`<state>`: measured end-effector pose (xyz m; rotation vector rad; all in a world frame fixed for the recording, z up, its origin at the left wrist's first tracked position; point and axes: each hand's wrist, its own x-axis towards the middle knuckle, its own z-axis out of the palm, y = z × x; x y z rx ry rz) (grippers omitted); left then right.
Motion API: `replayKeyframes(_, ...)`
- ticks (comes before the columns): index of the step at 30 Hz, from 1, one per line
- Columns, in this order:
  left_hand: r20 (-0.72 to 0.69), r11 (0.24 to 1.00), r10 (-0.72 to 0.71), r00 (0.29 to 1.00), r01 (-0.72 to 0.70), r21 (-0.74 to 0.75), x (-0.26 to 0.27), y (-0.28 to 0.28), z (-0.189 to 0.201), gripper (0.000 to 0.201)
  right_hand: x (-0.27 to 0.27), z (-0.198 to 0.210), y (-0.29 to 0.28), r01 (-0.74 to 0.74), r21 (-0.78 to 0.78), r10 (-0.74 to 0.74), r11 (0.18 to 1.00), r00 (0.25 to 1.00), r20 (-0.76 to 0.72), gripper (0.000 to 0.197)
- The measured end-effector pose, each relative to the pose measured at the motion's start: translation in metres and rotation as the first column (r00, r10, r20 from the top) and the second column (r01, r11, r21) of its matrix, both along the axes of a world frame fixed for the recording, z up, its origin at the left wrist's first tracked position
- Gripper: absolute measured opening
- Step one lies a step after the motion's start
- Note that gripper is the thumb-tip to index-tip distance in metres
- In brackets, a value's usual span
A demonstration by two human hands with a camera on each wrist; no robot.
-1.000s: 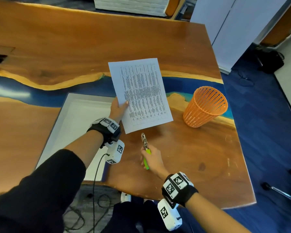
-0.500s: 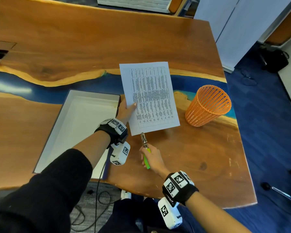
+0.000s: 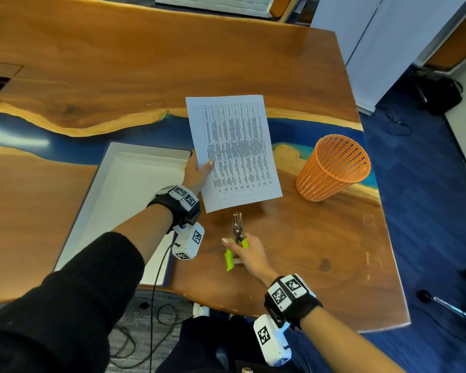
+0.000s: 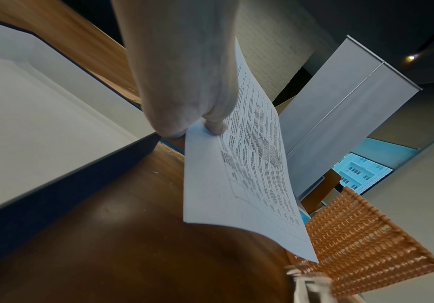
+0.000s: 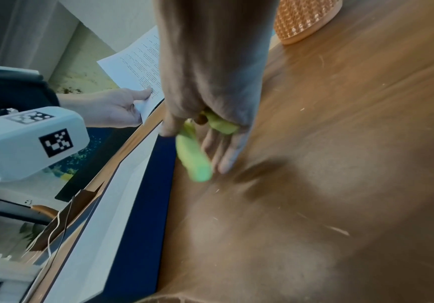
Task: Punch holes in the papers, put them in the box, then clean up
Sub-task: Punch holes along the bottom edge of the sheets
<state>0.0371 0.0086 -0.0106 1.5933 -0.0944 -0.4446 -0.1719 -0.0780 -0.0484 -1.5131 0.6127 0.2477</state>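
A printed sheet of paper (image 3: 236,152) hangs above the table, and my left hand (image 3: 199,170) pinches its left edge between thumb and fingers. The left wrist view shows the thumb (image 4: 215,126) on top of the paper (image 4: 249,180). My right hand (image 3: 241,250) holds a metal hole punch (image 3: 237,230) by its green handles, its nose pointing at the sheet's lower edge a short way off. In the right wrist view the green handle (image 5: 193,162) is blurred. The white open box (image 3: 124,168) lies left of the paper.
An orange mesh basket (image 3: 332,168) stands right of the paper near the table's right edge. The box's dark blue wall (image 5: 145,205) runs close beside my right hand. A cable hangs off the near table edge by my left wrist.
The paper has shifted right and turned more upright. The punch's green handles, together before, now stand spread apart in my right hand.
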Motion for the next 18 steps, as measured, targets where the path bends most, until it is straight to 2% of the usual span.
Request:
replayKeyframes(2,-0.001,1.000,0.002,1.000,-0.002,-0.009,0.000,-0.001,0.000,0.046,0.000,-0.001,-0.001,0.062,0.089,-0.062,0.994,0.998,0.004,0.023)
replayKeyframes(6,-0.009,1.000,-0.003,1.000,0.003,-0.012,-0.002,-0.001,0.000,0.047,0.001,0.003,0.000,0.050,0.139,-0.047,0.989,0.998,-0.031,0.018)
replayKeyframes(10,-0.012,1.000,0.005,1.000,-0.006,-0.021,-0.004,-0.003,0.003,0.047,0.004,0.002,0.003,0.019,0.090,-0.013,0.996,0.998,-0.064,0.016)
replayKeyframes(18,-0.002,1.000,0.004,1.000,-0.004,-0.025,-0.005,-0.003,0.002,0.044,0.009,0.002,0.012,-0.044,-0.069,0.042,0.997,0.999,-0.033,0.018)
